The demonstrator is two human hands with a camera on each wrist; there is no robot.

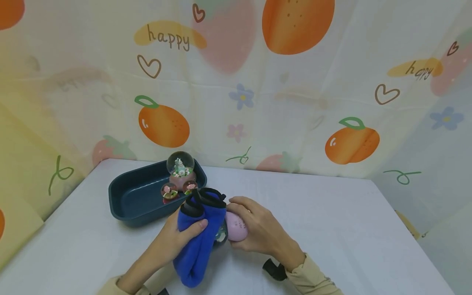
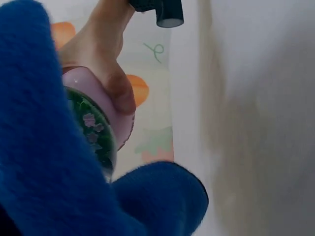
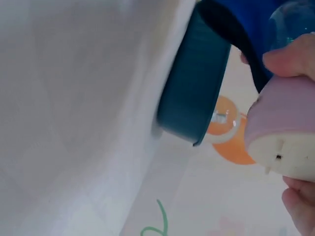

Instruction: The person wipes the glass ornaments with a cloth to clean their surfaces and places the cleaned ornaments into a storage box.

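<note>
My left hand grips a folded blue cloth with black edging, the thumb lying across its front. Beside it, my right hand holds a snow globe by its pink base. The globe is tipped on its side, with its glass toward the cloth and partly hidden behind it. Green and pale pink decoration shows inside the glass in the left wrist view. From the right wrist, the pale underside of the pink base is visible, with a thumb or finger near the glass.
A dark teal tray stands at the back left of the white-covered table. At its right end are a larger snow globe on a pink base and two small globes. A patterned curtain hangs behind.
</note>
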